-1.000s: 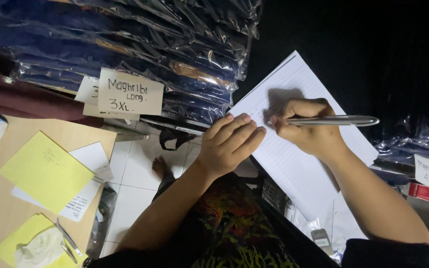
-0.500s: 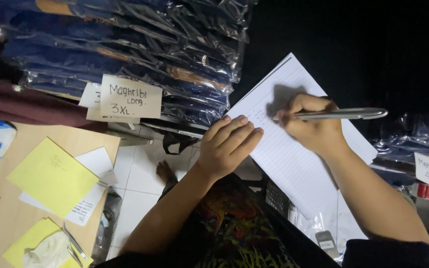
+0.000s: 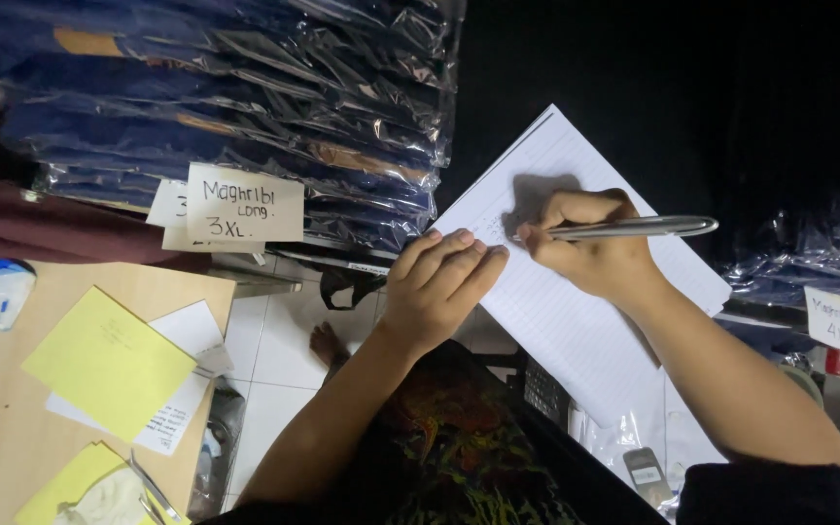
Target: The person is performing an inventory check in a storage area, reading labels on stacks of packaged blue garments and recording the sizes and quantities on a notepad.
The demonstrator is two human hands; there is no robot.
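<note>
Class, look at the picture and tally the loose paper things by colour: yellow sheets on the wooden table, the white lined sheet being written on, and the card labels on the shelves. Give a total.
Yellow sheets: 2
White lined sheet, under the right hand with its pen: 1
Card labels: 2
Total: 5

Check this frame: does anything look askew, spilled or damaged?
Nothing spilled or damaged. The lined pad lies at an angle, steadied by the left hand while the right hand holds a silver pen on it.
</note>
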